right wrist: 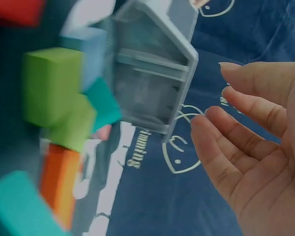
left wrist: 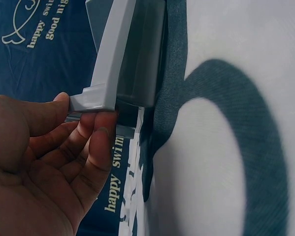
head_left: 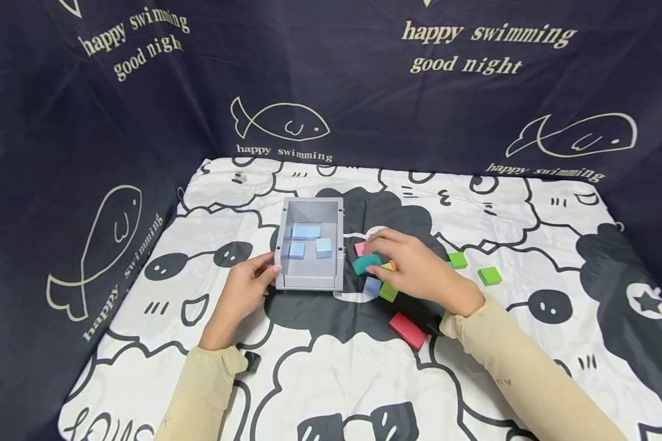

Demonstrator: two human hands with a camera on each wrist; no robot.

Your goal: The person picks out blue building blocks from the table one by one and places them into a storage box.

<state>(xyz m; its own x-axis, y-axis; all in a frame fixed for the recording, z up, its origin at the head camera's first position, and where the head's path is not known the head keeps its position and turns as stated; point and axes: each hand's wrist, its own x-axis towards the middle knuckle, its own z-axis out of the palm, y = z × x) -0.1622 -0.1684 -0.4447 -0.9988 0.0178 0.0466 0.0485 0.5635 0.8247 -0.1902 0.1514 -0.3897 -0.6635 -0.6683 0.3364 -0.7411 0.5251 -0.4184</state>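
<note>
My left hand (head_left: 245, 291) pinches the near left edge of a grey open box (head_left: 311, 283), thumb on top and fingers beneath, as the left wrist view shows. Inside lie light-blue blocks: a long one (head_left: 306, 231) and two short ones (head_left: 323, 247). Over a cluster of blocks right of the box hovers my right hand (head_left: 414, 266). In the right wrist view its fingers are spread from the thumb with nothing between them. Beneath or beside it are a teal arched block (head_left: 366, 264), a pink block (head_left: 359, 248), a blue block (head_left: 372, 286), a green block (head_left: 388, 291) and an orange block (right wrist: 58, 184).
A red block (head_left: 407, 331) lies below the cluster, near the right wrist. Two green blocks (head_left: 490, 275) lie right of the right hand. The surface is a patterned white-and-dark cloth (head_left: 320, 380), with dark blue fabric walls (head_left: 375, 135) at the back and sides.
</note>
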